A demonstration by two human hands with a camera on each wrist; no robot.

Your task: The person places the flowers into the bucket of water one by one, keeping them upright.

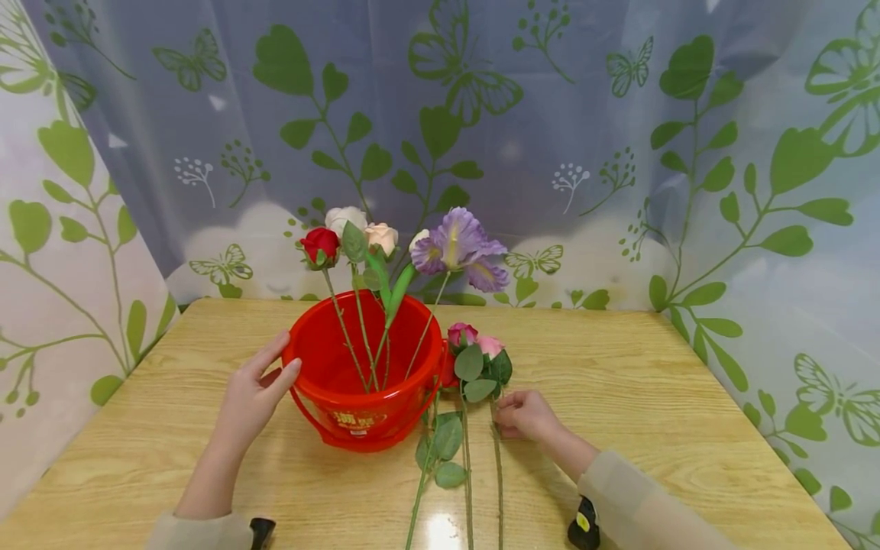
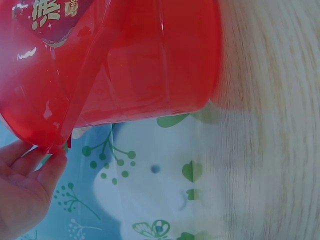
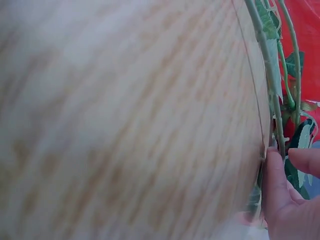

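A red plastic bucket [image 1: 367, 420] with gold lettering stands upright on the table. My left hand [image 1: 253, 393] holds its left rim, and in the left wrist view the fingertips [image 2: 56, 162] pinch the edge where the handle joins. Several artificial flowers lean inside it, among them a red rose [image 1: 320, 246], a peach rose [image 1: 381, 238] and a purple iris [image 1: 457, 248]. Right of the bucket, a pink rose [image 1: 490, 346] lies with its stem between the thumb and fingers of my right hand [image 1: 531, 416]. A dark pink rose [image 1: 462, 334] lies beside it.
Another stem with green leaves [image 1: 448, 435] lies close against the bucket's right side, its red bloom partly hidden. The wooden table [image 1: 619, 367] meets a curtain [image 1: 584, 229] printed with leaves and butterflies at the back and sides.
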